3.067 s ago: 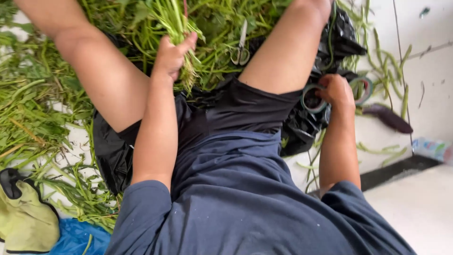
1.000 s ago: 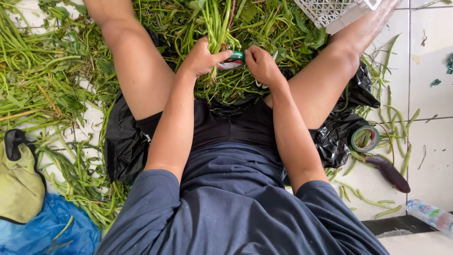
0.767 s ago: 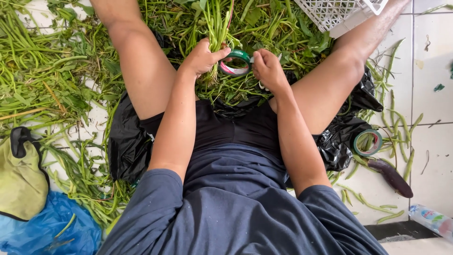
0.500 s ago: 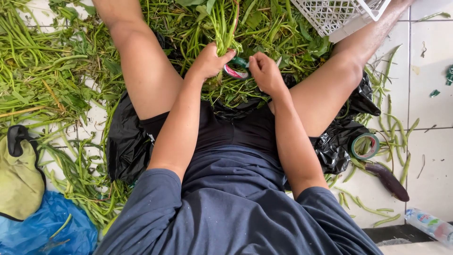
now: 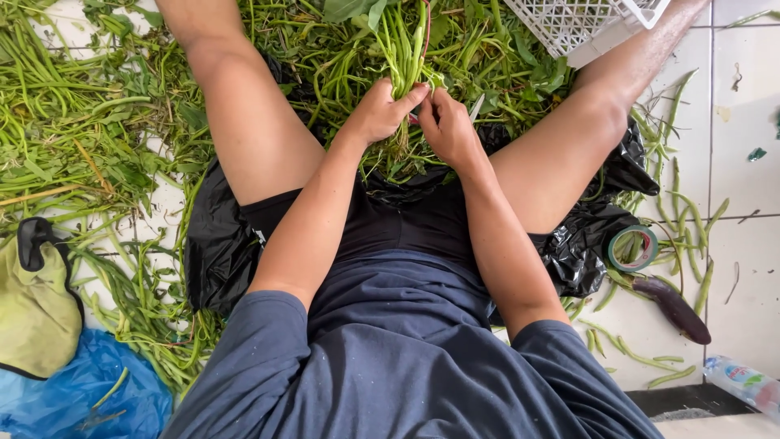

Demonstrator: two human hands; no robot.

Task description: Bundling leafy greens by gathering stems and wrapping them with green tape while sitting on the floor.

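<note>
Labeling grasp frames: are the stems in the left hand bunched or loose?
Bunched. The left hand is closed round the stems, which rise together; the right hand touches their base.

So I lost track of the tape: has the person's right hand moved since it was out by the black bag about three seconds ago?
Yes. The right hand has moved inward from the black bag to the bundle of green stems, beside the left hand.

White tiled floor, dark grout lines; bright even daylight; dark threshold strip at lower right
</note>
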